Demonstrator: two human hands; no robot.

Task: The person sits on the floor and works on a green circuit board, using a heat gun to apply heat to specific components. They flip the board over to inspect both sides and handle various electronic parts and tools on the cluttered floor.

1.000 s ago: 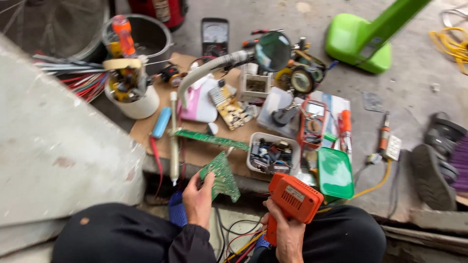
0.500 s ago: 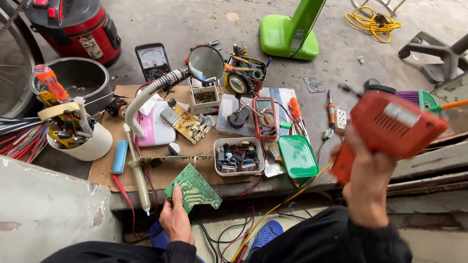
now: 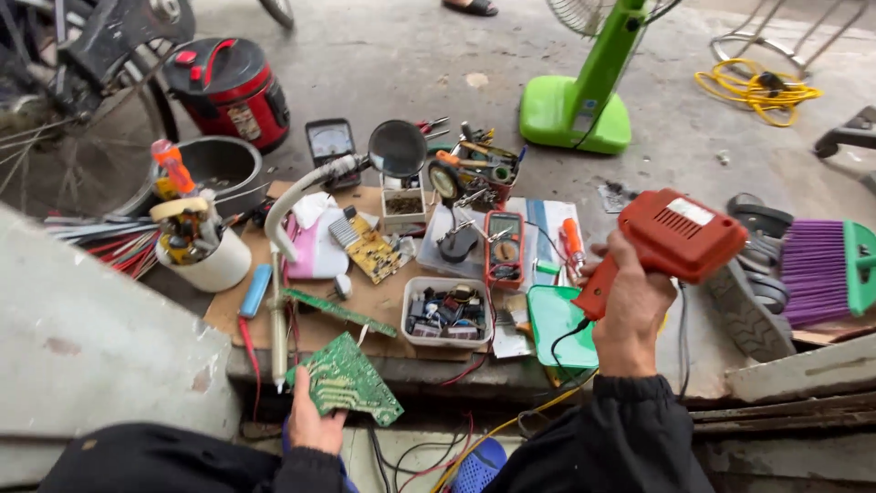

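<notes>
- Gripping the handle of an orange soldering gun [image 3: 680, 239], the right hand [image 3: 630, 306] has its fingers wrapped tight around the grip, thumb up along the side; the gun's boxy body points right, raised above the right end of the cardboard mat [image 3: 301, 324].
- A black cord [image 3: 564, 336] drops from the bottom of the gun's handle, over the green lid [image 3: 558, 324] that lies at the mat's right front corner.
- At the mat's front edge, the left hand [image 3: 313, 422] pinches a green circuit board [image 3: 345, 381] by its lower left corner, thumb on top and fingers beneath; the board is tilted and hangs just off the mat towards the person.
- Just behind the board, on the mat, lies a narrow green strip board [image 3: 338, 311], and to the right of that a clear plastic tub [image 3: 447, 312] of small electronic parts.
- Behind the tub stands a red multimeter [image 3: 504, 248] and, left of it, a tan circuit board [image 3: 374, 251].
- A round magnifier [image 3: 398, 148] on a bendy grey arm rises at the mat's back edge.
- Left of the mat a white pot [image 3: 205, 260] is crammed with tools, with a blue pen-like tool [image 3: 256, 290] lying beside it.
- Beyond the mat, on the concrete floor, stand a red rice cooker [image 3: 228, 87] and the green base of a fan [image 3: 575, 114].
- Right of the mat lies a purple brush [image 3: 821, 274].
</notes>
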